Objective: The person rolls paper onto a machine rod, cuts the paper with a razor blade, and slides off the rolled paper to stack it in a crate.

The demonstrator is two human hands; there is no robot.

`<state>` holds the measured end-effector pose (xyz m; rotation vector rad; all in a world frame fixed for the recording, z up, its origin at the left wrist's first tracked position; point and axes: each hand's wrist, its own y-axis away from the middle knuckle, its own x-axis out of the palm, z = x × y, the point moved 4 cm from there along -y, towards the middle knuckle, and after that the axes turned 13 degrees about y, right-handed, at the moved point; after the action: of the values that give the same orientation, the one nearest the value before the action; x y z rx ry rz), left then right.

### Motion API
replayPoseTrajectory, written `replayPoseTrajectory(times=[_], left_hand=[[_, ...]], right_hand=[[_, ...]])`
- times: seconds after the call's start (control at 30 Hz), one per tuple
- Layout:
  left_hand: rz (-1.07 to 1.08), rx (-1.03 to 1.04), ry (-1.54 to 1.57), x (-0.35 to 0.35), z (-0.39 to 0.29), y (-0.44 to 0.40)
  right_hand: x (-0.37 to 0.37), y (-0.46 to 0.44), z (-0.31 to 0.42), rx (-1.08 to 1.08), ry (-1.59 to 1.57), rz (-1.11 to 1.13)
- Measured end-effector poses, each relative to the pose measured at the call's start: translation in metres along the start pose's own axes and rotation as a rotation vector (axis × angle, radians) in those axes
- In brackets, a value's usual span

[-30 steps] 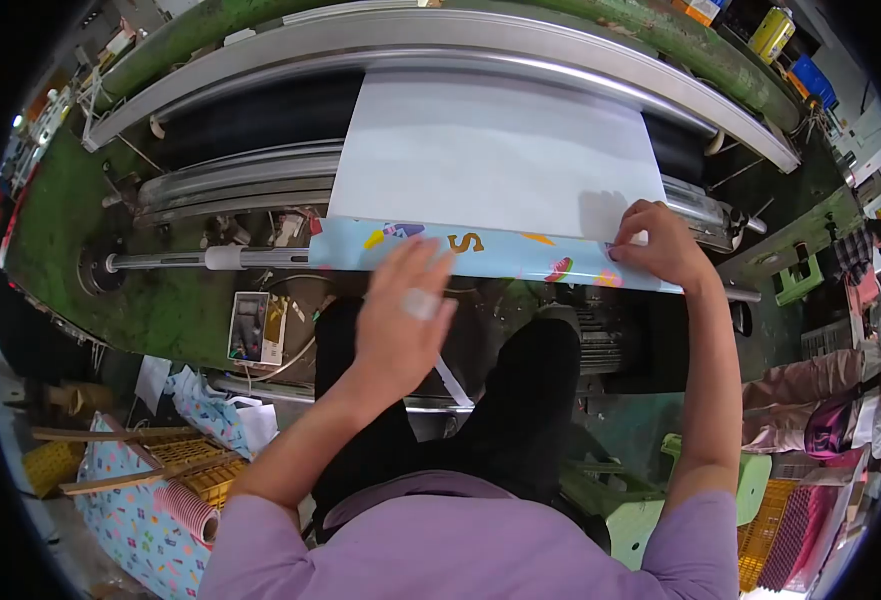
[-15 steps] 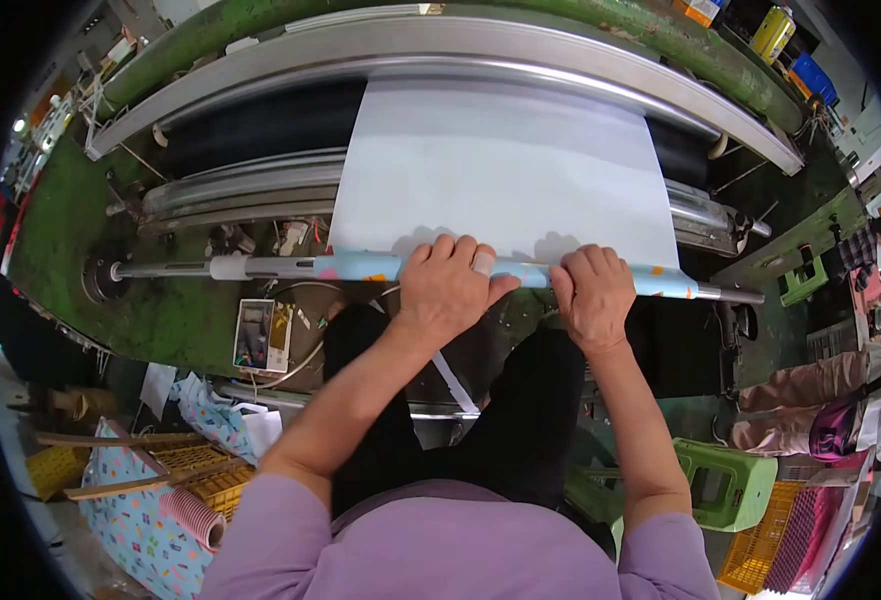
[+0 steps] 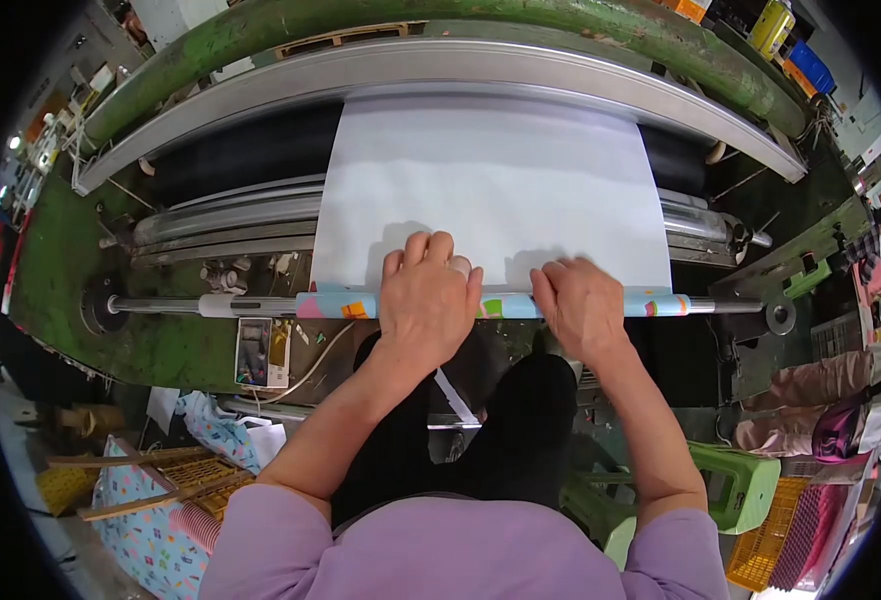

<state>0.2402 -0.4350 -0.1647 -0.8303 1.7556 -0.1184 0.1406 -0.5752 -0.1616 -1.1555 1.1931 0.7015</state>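
Observation:
A wide sheet (image 3: 490, 180), white on the side facing me, comes down from the machine onto a metal shaft (image 3: 725, 306). Around that shaft it forms a thin roll (image 3: 510, 305) with a light blue, colourful printed face. Over the roll's left half lies my left hand (image 3: 425, 300), fingers curled across its top and a white band on one finger. Farther right, my right hand (image 3: 585, 303) grips the same roll, thumb on the near left side and fingers bent over it. The undersides of both hands are hidden.
A metal crossbar (image 3: 440, 72) and a thick green tube (image 3: 460, 15) span the back. Below the shaft sits a small box of odds and ends (image 3: 262, 352). Yellow crates and patterned material (image 3: 150, 520) stand lower left; a green stool (image 3: 730, 480) is lower right.
The roll and shaft appear lower in view. Both hands have shifted slightly over the roll, the left one closer to me, and the printed pattern beside them has turned.

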Motion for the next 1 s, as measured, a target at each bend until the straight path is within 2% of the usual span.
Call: replayPoseTrajectory(times=[0.07, 0.17, 0.27, 0.37, 0.43, 0.47, 0.53, 0.6, 0.67, 0.73, 0.8, 0.93, 1.0], left_hand=[[0.064, -0.068, 0.031, 0.001, 0.003, -0.003], [0.043, -0.113, 0.050, 0.003, 0.008, -0.009], [0.058, -0.129, 0.107, 0.014, 0.023, -0.019], [0.084, -0.097, 0.189, 0.008, 0.030, -0.025], [-0.108, 0.033, 0.013, -0.023, 0.007, 0.003], [-0.100, 0.047, 0.024, -0.016, -0.011, 0.027], [0.061, -0.129, 0.053, 0.009, -0.038, 0.066], [0.041, -0.061, 0.004, 0.014, -0.029, 0.055], [-0.033, 0.039, -0.107, 0.017, -0.019, 0.027], [-0.021, 0.050, -0.059, 0.016, -0.012, 0.000], [-0.040, 0.030, 0.012, 0.008, -0.005, -0.023], [-0.116, 0.144, 0.032, -0.018, 0.009, -0.025], [-0.051, -0.056, -0.114, -0.014, 0.000, 0.044]], right_hand=[[0.000, -0.001, 0.002, -0.016, 0.014, 0.020], [-0.014, 0.006, 0.005, 0.111, 0.107, -0.384], [0.003, 0.036, 0.044, 0.080, 0.061, -0.258], [0.007, 0.009, 0.037, 0.095, -0.038, -0.141], [0.009, -0.011, 0.025, 0.101, 0.024, -0.169], [0.014, -0.017, 0.024, 0.096, 0.056, -0.176], [0.029, -0.045, 0.022, 0.107, 0.093, -0.185], [0.040, -0.074, 0.008, 0.133, 0.074, -0.228], [0.013, -0.060, -0.012, 0.188, 0.108, -0.287], [-0.016, -0.037, -0.020, 0.264, 0.118, -0.399], [-0.020, 0.044, 0.009, 0.220, 0.092, -0.259], [-0.002, 0.037, 0.011, 0.112, 0.068, -0.249], [-0.004, -0.002, -0.003, 0.233, 0.100, -0.262]])
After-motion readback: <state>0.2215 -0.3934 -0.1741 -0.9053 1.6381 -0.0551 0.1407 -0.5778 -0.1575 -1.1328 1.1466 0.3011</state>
